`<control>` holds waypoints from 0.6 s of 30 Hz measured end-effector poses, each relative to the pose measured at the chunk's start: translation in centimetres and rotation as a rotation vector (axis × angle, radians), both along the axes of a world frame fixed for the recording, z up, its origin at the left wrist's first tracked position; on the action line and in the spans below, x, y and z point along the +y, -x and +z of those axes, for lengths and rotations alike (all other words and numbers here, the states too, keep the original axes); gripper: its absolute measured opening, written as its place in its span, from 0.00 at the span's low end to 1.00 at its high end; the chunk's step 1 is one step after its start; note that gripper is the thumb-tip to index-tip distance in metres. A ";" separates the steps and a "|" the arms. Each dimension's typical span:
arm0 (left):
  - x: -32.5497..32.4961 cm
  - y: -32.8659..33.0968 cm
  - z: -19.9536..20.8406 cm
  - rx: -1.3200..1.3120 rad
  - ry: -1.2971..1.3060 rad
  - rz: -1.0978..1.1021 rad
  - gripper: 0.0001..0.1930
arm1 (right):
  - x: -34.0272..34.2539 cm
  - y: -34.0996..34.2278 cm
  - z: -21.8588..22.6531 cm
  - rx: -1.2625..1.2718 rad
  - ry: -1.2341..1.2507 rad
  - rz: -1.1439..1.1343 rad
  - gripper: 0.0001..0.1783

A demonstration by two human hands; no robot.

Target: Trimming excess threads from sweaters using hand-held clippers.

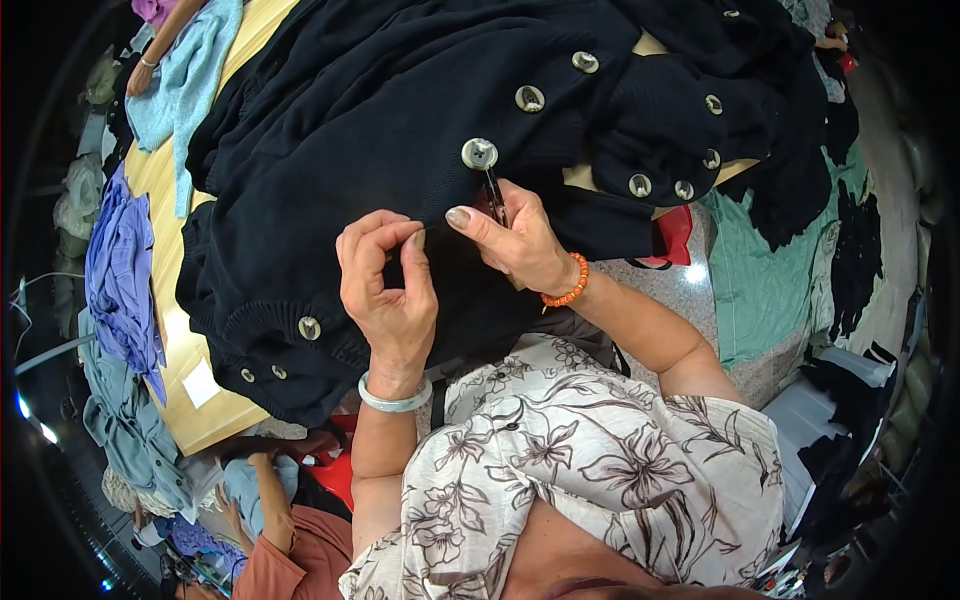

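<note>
A black knitted cardigan point(330, 150) with large pale-rimmed buttons lies spread in front of me. My right hand point(525, 240) is closed around slim dark thread snips point(494, 196), their upper end just below a button point(480, 153). Thumb and forefinger of my left hand point(390, 275) are pinched together over the cardigan, left of my right hand. Whatever is between those fingertips is too small to make out; it may be a thread. Another button point(309, 328) shows on the fabric left of my left wrist.
The cardigan covers much of a pale wooden table point(215, 420). Purple garments point(122, 280) lie along its left edge, near a white paper slip point(201, 383). A person's hand point(140, 78) rests by light blue knitwear at far left. Another person point(290, 555) sits lower left. Green cloth point(760, 280) lies right.
</note>
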State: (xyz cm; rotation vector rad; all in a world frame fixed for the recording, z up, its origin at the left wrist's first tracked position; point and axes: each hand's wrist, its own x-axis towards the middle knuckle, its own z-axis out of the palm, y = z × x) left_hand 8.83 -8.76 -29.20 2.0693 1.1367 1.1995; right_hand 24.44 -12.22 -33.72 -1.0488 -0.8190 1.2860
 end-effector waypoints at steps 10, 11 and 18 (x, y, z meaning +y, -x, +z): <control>-1.2 1.5 -1.5 -0.151 0.117 0.021 0.04 | -1.4 -2.0 3.0 -0.592 0.080 0.180 0.22; -1.3 1.6 -1.6 -0.160 0.117 0.020 0.04 | -2.3 -2.3 3.0 -0.765 -0.005 0.145 0.23; -1.8 1.5 -2.7 -0.123 -0.004 0.014 0.05 | -2.4 -3.5 5.4 -0.958 -0.180 0.175 0.17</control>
